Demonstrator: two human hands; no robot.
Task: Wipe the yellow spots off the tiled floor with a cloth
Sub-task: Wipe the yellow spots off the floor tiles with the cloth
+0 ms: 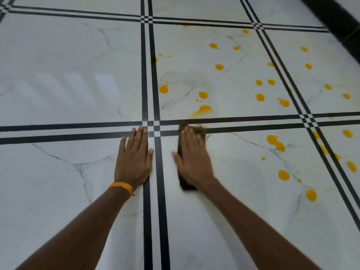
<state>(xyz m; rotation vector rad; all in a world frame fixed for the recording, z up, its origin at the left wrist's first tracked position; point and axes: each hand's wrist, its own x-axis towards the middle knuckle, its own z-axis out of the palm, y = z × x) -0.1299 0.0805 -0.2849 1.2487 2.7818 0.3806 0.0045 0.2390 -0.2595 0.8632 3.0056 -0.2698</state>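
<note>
Right hand (191, 158) presses a brown cloth (184, 184) flat at frame centre, fingers (190, 136) straight over it; left hand (134, 160) splayed on the tiled floor (58, 94); yellow spots (260, 97) lie beyond, upper right.

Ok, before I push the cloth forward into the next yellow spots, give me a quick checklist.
1. Cloth under right hand, fingers flat on it: ok.
2. Left hand flat on the floor, away from any yellow: ok.
3. Smeared spot straight ahead of the cloth, just past the black lines: ok.
4. Floor clean: not ok, many spots lie ahead and to the right.
5. Cloth has a clean side: cannot tell.
</note>
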